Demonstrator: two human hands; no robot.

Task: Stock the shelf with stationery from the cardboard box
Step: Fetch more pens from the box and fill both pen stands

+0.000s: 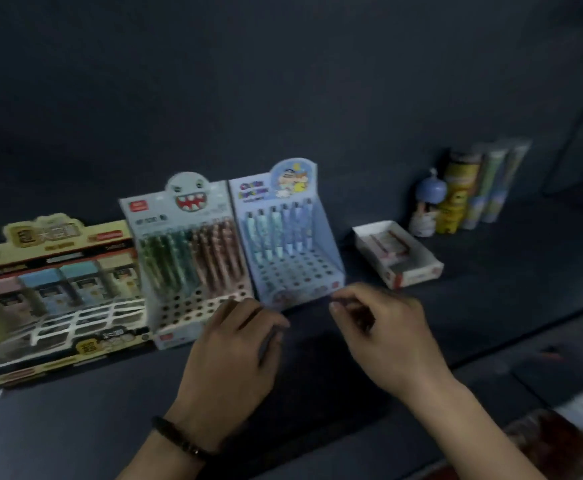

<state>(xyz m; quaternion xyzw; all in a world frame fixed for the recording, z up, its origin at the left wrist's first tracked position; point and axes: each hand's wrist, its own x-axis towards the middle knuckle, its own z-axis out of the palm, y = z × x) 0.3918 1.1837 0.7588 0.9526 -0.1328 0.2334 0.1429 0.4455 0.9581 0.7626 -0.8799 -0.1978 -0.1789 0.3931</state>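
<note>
Three display boxes of stationery stand side by side on the dark grey shelf (491, 299). At the left is a wide yellow cardboard box (58, 306) of pastel blocks. Next comes a pale grey pen box (165, 220) topped by a toothy monster face, partly filled with green and copper pens. Touching its right side is a light blue pen box (321, 251) with a cartoon header, holding one back row of blue and mint pens. Well to the right a small white open tray (418, 271) lies flat. Behind it, at the far right, stand a little blue-capped figurine (428, 202), a yellow canister (456, 195) and tall green packets (494, 181). The left hand (234, 348), with a dark beaded bracelet (179, 441) on its wrist, hovers near the front of the pen boxes, fingers loosely bent, nothing seen in it. The right hand (383, 334) is just beside the blue box's near right corner, fingers curled and thumb close to the forefinger. Blur hides whether it pinches anything.
</note>
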